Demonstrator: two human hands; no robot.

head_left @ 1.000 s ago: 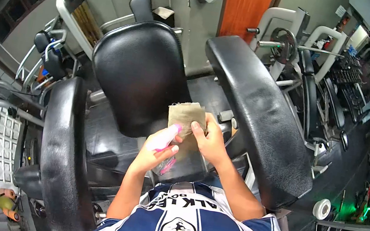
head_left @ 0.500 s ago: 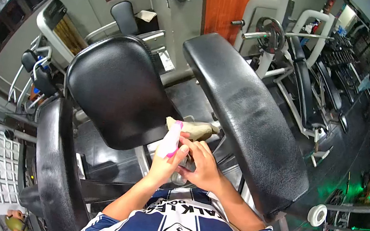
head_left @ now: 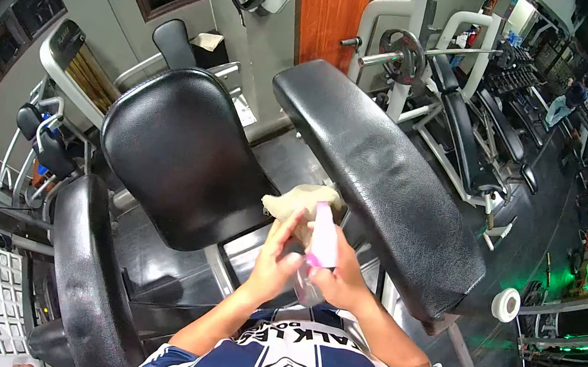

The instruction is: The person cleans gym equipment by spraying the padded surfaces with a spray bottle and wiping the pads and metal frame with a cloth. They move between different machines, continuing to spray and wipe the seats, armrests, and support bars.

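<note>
A spray bottle with a white and pink trigger head (head_left: 325, 236) and a clear body is in my right hand (head_left: 345, 275), its fingers wrapped around the neck. My left hand (head_left: 275, 265) is just to the left, fingertips up against a crumpled beige cloth (head_left: 303, 199) and seeming to grip its lower edge. Part of that grip is hidden. The cloth bunches above both hands, behind the spray head. Beyond them stand a black padded seat (head_left: 181, 156) on the left and a long black pad (head_left: 380, 183) on the right.
Another black pad (head_left: 94, 266) stands at lower left. Behind the long pad, a barbell (head_left: 387, 58) rests on a rack near benches. A wooden door (head_left: 332, 9) is at the back. A person (head_left: 566, 102) is far off at upper right.
The spray bottle has passed from my left hand to my right. My left hand has shifted to the cloth, which now sits higher and more bunched. The view has moved slightly.
</note>
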